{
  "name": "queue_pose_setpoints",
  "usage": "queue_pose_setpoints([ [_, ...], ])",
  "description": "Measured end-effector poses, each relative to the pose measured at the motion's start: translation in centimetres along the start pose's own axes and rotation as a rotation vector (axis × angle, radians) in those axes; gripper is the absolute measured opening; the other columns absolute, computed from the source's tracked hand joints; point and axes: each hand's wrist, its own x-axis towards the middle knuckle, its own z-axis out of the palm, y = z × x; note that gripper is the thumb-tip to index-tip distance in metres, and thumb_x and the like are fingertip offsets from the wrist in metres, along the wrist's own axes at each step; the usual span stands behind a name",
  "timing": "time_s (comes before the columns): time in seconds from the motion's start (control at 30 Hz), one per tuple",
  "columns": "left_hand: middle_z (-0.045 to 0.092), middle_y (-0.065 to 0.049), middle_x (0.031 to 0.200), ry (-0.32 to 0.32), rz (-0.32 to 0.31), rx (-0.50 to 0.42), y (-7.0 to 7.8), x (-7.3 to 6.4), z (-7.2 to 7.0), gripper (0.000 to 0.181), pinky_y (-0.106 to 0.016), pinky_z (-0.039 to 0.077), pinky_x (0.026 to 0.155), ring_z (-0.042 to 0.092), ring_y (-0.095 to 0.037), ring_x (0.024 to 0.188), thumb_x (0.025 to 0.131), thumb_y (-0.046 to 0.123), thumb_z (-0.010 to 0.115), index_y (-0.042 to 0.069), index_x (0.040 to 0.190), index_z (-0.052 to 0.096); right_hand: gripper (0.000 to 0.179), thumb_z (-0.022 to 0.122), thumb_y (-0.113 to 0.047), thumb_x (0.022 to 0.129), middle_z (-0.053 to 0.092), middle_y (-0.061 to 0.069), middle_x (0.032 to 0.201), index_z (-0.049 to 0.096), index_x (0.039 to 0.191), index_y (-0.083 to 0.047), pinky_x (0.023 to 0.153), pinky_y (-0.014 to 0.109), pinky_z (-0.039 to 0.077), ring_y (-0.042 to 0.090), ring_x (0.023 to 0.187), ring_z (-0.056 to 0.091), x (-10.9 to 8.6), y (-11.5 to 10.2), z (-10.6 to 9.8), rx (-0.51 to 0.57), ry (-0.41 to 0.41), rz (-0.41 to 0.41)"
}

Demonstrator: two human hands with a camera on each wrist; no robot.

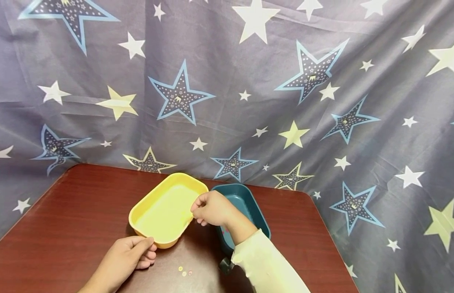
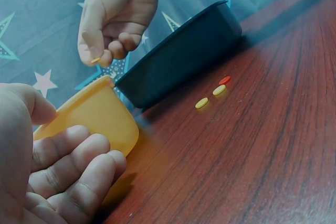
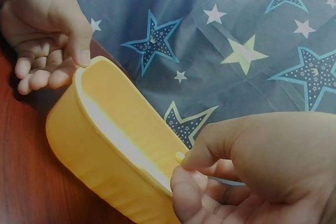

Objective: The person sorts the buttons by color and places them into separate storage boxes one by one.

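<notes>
My left hand holds the near rim of a yellow plastic tray, its thumb over the edge and its fingers outside. Between the thumb and forefinger of my right hand is a small yellow disc, pinched above the tray's right-hand rim. The disc also shows in the left wrist view as a thin yellow edge. On the tabletop in front of the trays lie two yellow discs and one red disc, close together.
A dark teal tray stands right of the yellow one, partly behind my right forearm; a few small reddish bits show inside it. Close to its near end is a small black object. A star-patterned cloth hangs behind the brown table.
</notes>
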Motion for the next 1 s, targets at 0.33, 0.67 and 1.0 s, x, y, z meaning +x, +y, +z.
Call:
queue_pose_setpoints([
  [0.33,0.076,-0.011,0.09,0.028,-0.018,-0.009,0.1,-0.1,0.2,0.041,-0.029,0.067,0.072,0.077,-0.019,0.08,0.107,0.037,0.061,-0.002,0.106,0.075,0.006,0.071,-0.003,0.091,0.065,0.005,0.068,0.074,0.087,-0.003,0.058,0.026,0.063,0.014,0.06,0.063,1.5,-0.2,0.5,0.045,0.019,0.031],
  [0.67,0.077,-0.012,0.09,0.024,-0.012,-0.014,0.1,-0.1,0.3,0.041,-0.029,0.067,0.072,0.077,-0.02,0.08,0.107,0.037,0.061,-0.002,0.106,0.075,0.005,0.072,-0.003,0.093,0.066,0.003,0.071,0.075,0.089,-0.002,0.059,0.028,0.064,0.015,0.061,0.064,2.1,-0.6,0.8,0.057,0.021,0.051],
  [1.0,0.077,-0.012,0.09,0.024,-0.001,-0.009,0.1,-0.1,0.2,0.041,-0.029,0.067,0.071,0.077,-0.019,0.079,0.107,0.036,0.061,-0.003,0.106,0.074,0.007,0.072,-0.003,0.095,0.068,0.006,0.072,0.076,0.096,0.001,0.058,0.027,0.063,0.015,0.062,0.065,2.1,-0.6,1.1,0.047,0.012,0.061],
])
